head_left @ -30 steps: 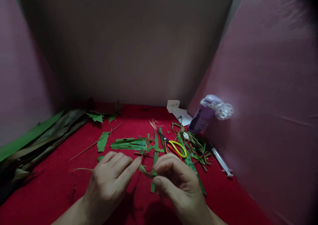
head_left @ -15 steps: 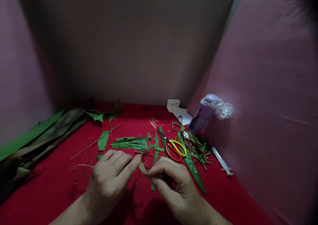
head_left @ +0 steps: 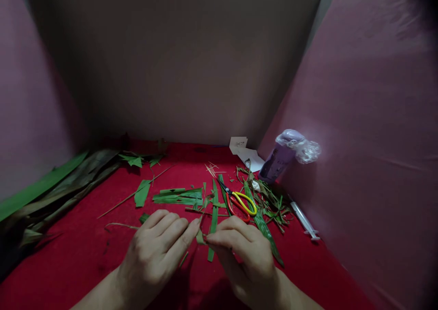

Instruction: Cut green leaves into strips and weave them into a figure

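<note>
Between my two hands is a narrow green leaf strip [head_left: 200,238], partly hidden by the fingers. My left hand [head_left: 159,250] pinches its left side between thumb and forefinger. The fingertips of my right hand [head_left: 241,250] close on its other end. Just beyond the hands lie cut green leaf pieces [head_left: 178,196] and a long upright leaf strip [head_left: 214,216]. Scissors [head_left: 236,200] with one red and one yellow handle rest beyond my right hand, blades pointing away. A thin twig [head_left: 205,211] lies across in front of the fingers.
Toothpicks [head_left: 212,169] lie farther back. At right are a pile of stems [head_left: 273,205], a syringe [head_left: 304,221], a plastic-wrapped purple bottle [head_left: 277,162] and white paper [head_left: 251,158]. Large dried leaves [head_left: 68,182] fill the left side. Walls enclose the red cloth [head_left: 78,255].
My left hand has shifted slightly right, closer to the right hand. The right fingers have curled further over the leaf strip, and less of it shows between the hands.
</note>
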`<state>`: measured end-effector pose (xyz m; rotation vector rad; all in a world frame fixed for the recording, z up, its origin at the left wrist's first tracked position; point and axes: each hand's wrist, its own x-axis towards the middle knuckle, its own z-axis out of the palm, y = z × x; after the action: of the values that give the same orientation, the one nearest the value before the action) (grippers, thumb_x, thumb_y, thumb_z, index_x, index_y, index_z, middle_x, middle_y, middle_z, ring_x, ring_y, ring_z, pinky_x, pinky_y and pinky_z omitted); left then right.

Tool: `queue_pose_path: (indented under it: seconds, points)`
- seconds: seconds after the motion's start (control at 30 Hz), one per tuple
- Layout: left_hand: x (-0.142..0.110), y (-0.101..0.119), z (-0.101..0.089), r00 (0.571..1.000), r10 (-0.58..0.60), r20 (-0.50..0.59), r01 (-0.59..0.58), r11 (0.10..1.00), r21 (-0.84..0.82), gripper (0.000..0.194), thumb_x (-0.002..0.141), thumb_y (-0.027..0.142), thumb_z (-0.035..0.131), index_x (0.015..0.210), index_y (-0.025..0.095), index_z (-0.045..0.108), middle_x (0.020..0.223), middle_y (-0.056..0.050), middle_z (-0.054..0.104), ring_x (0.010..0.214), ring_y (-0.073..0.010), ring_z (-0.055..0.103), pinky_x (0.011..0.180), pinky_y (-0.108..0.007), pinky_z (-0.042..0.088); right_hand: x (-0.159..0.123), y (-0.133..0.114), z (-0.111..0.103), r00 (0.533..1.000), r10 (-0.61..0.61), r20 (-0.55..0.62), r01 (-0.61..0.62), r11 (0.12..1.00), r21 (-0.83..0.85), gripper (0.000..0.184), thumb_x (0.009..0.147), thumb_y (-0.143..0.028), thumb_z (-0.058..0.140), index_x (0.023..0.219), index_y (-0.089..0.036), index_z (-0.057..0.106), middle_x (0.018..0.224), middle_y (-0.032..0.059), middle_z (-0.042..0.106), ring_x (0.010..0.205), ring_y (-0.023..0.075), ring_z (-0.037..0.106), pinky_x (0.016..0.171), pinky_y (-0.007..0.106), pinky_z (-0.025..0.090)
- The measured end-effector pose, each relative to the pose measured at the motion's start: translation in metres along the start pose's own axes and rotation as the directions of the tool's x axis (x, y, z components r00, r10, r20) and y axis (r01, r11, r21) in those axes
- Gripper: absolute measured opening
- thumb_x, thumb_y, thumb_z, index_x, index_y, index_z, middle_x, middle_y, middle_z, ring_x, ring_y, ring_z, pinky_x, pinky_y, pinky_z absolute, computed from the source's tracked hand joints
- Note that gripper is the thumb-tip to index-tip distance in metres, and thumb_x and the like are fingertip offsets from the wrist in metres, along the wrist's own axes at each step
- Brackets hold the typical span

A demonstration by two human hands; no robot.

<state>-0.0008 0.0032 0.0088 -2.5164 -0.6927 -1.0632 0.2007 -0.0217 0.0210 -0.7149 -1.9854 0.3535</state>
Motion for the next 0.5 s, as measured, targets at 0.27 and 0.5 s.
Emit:
queue_pose_path:
  seconds: [0.27,0.5]
  points:
    - [-0.0018,0.0006,-0.0013,0.998,0.055,-0.026,-0.056,0.998,-0.018,0.029,0.091,0.007,0.039,0.110,0.002,0.061,0.085,-0.014,0.068,0.078,-0.0223,0.058,0.072,-0.040,0.041,0.0075,-0.0029,-0.0072,0.999,-0.047,-0.020,0.047,0.999,0.015,0.025,0.081,0.001,0.047,0.093,-0.014,0.062,0.077,0.0077,0.061,0.067,0.0145,0.056,0.059,0.024,0.047]
    - [0.0040,0.0061,-0.0077,0.998,0.063,-0.031,-0.064,0.997,-0.053,0.032,0.094,0.007,0.033,0.105,0.003,0.062,0.084,-0.012,0.069,0.080,-0.0212,0.060,0.075,-0.038,0.041,0.0067,0.0001,-0.0084,0.999,-0.019,-0.026,0.020,0.999,0.049,0.021,0.081,0.001,0.051,0.091,-0.013,0.063,0.076,0.0072,0.061,0.068,0.0145,0.057,0.060,0.025,0.047]
